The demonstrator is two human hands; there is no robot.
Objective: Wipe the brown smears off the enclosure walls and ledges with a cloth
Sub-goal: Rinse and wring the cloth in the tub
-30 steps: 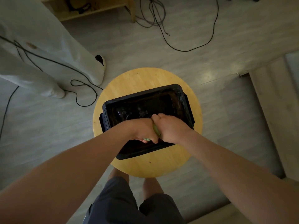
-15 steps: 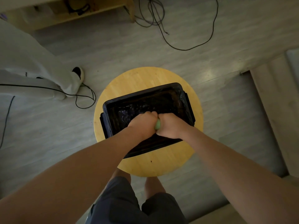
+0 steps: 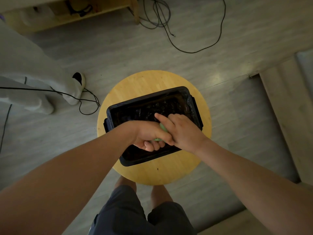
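A black rectangular enclosure [image 3: 144, 100] sits on a round wooden stool [image 3: 140, 83]. Its inside is dark and glossy; I cannot make out brown smears. Both my hands are over its near half, pressed together. My left hand [image 3: 150, 134] is curled around a pale green cloth [image 3: 163, 127], of which only a small strip shows between the hands. My right hand [image 3: 183, 131] lies against the cloth too, its index finger stretched out toward the enclosure's middle. The near inner wall is hidden by my hands.
Another person's leg in light trousers and a shoe [image 3: 78, 78] stands at the left. Black cables [image 3: 88, 100] trail on the floor there, with more cables [image 3: 171, 36] at the top. A wooden shelf [image 3: 76, 14] is at the back, a step [image 3: 286, 106] on the right.
My two hands have twisted on the cloth: the left wrist has turned palm-up and the right index finger has straightened. The other person's foot has shifted left since the first frame.
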